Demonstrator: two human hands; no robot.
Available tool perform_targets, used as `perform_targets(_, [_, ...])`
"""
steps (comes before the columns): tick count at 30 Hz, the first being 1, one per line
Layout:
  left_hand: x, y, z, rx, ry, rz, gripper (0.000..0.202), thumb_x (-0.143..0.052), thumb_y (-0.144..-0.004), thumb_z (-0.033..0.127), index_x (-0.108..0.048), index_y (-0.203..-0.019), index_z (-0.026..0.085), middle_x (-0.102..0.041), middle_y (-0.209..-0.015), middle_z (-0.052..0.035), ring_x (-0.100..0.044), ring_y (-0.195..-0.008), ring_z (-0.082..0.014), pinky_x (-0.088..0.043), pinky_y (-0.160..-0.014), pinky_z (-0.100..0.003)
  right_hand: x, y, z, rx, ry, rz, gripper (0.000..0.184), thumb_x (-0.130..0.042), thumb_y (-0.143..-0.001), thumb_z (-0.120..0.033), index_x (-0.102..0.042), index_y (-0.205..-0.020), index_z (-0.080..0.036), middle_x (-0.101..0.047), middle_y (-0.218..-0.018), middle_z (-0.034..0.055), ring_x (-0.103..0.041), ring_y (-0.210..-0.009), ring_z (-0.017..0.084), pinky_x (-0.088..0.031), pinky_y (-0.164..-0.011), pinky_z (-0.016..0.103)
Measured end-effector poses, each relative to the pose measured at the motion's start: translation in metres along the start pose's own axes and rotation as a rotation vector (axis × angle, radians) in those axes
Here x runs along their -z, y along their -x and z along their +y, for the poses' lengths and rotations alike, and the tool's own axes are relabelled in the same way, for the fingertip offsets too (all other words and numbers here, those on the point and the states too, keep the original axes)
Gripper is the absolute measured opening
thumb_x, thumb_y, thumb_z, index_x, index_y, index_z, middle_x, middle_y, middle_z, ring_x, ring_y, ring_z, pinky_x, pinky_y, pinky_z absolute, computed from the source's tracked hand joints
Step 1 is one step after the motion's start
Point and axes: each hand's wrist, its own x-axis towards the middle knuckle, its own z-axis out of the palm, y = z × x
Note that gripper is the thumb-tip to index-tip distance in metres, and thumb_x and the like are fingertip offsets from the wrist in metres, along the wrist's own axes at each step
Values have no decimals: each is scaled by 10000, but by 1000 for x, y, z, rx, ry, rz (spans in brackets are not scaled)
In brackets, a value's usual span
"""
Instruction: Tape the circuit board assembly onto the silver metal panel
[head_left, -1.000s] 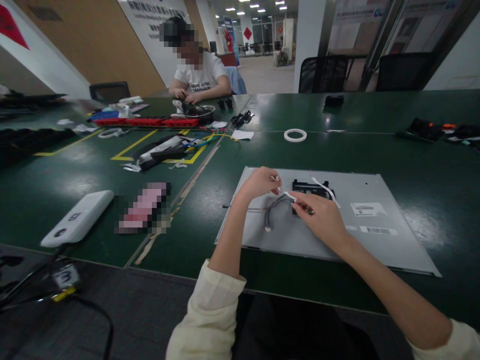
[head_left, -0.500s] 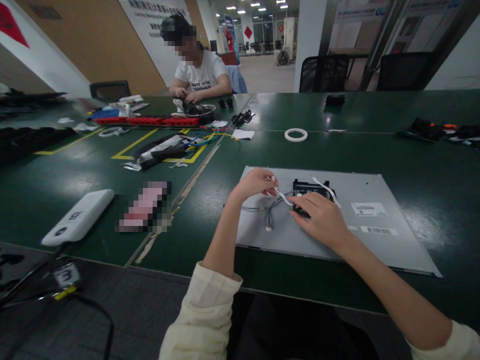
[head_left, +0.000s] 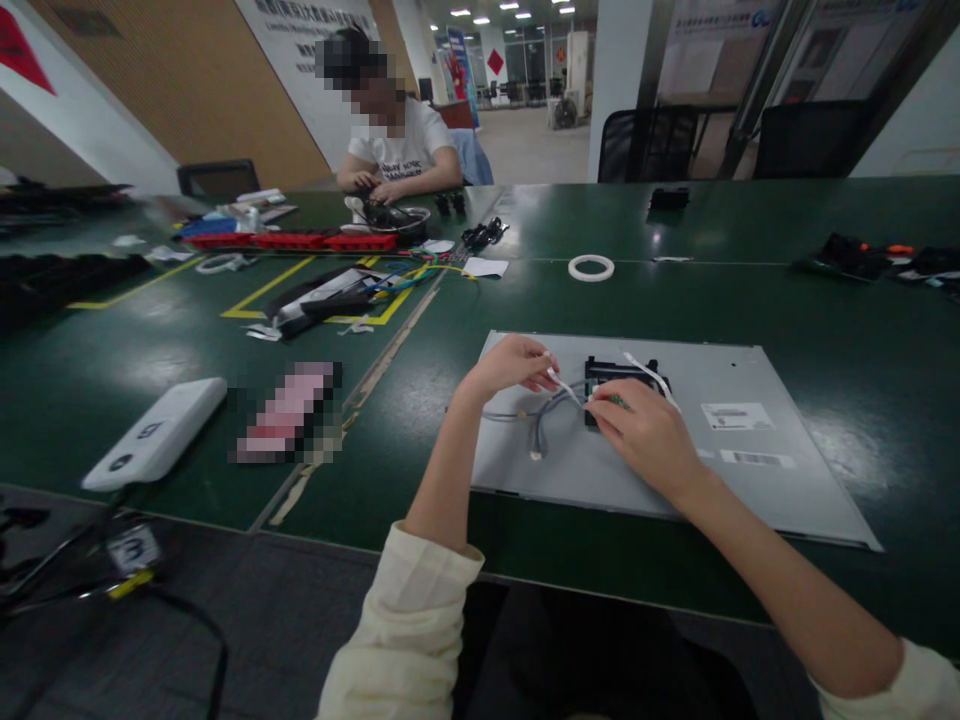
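Observation:
My left hand (head_left: pixel 516 362) is closed in a pinch on one end of a narrow white strip of tape (head_left: pixel 568 390). At the strip's other end, my right hand (head_left: pixel 646 428) pinches it, so it stretches between the two hands. Below them lies a flat grey metal panel (head_left: pixel 697 370) with white labels. On the panel sits a black plastic frame (head_left: pixel 600 370) holding a green circuit board (head_left: pixel 619 401), partly hidden by my right hand. Grey cables (head_left: pixel 538 430) with small connectors run beside it. A second white strip (head_left: pixel 649 374) lies across the frame's right side.
A white tape roll (head_left: pixel 591 278) lies beyond the panel. To the left are a white power bank (head_left: pixel 157 435) and a blurred pink phone-shaped object (head_left: pixel 289 410). Black pouches and wires (head_left: pixel 322 305) lie further back. Across the table a person (head_left: pixel 401 145) handles dark parts.
My right hand has shifted slightly and its fingers have drawn together on the strip, baring part of the green circuit board. The left hand has barely moved.

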Motion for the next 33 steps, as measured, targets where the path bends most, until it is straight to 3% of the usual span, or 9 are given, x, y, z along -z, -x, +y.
perform_targets(9, [0, 1, -2, 35, 108, 4, 187, -587, -808, 243, -669, -819, 75, -711, -709, -103, -690, -675, -157, -536, -602, -223, -7, 6, 2, -34, -144, -109, 151, -509, -931, -132, -624, -1028, -135, -613, -1003, 47, -567, -928, 175, -438, -888, 305])
perform_targets(18, [-1, -2, -4, 59, 67, 21, 157, -542, -837, 199, -651, -798, 93, -703, -703, -78, -682, -669, -135, -530, -612, -215, -3, 6, 0, -24, -83, -38, 157, -495, -948, -154, -647, -980, -140, -621, -971, 48, -573, -893, 162, -447, -825, 287])
perform_targets(22, [0, -9, -12, -37, -121, 21, 164, -516, -841, 219, -646, -836, 120, -691, -700, -50, -651, -600, -114, -486, -557, -198, 0, 5, -3, 75, 39, -29, 182, -483, -944, -125, -653, -1002, -151, -612, -1011, 58, -561, -918, 172, -441, -822, 298])
perform_targets(28, [2, -17, -20, -404, -703, 80, 248, -510, -832, 297, -665, -702, 153, -605, -589, 1, -509, -550, -108, -350, -552, -216, -3, 0, -11, 210, 96, -126, 176, -512, -893, -50, -658, -978, -98, -591, -1087, 97, -537, -984, 211, -453, -865, 339])
perform_targets(33, [3, -19, -24, -389, -903, 108, 301, -467, -870, 340, -628, -696, 155, -595, -618, -21, -474, -555, -125, -278, -532, -238, -17, 0, -11, 226, 52, -160, 178, -553, -866, -31, -652, -1008, -74, -599, -1102, 99, -518, -1074, 211, -420, -973, 364])
